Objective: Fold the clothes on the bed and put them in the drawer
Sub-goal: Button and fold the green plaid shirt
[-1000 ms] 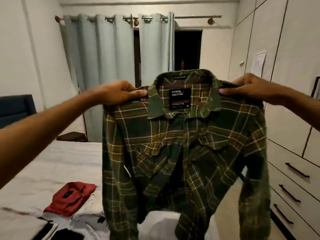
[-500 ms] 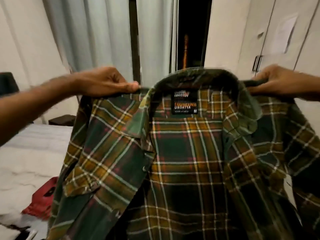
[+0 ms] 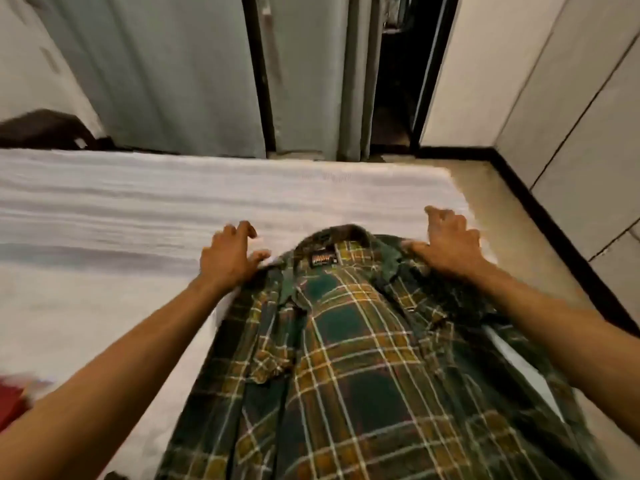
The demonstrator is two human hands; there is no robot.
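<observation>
Both hands, left hand [image 3: 228, 258] and right hand [image 3: 446, 244], are lying loosely spread, gripping nothing. They are resting at the shoulders of the plaid shirt [image 3: 346, 358], which is lying open on the bed [image 3: 138, 209].

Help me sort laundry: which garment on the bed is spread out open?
The green plaid shirt, lying open between both hands. The red garment at the left edge is only partly visible.

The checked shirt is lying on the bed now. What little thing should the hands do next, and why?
Probably smooth the green plaid flannel shirt flat. It lies open and rumpled on the white bed sheet, with the left hand and right hand at its shoulders, so flattening should come before folding.
</observation>
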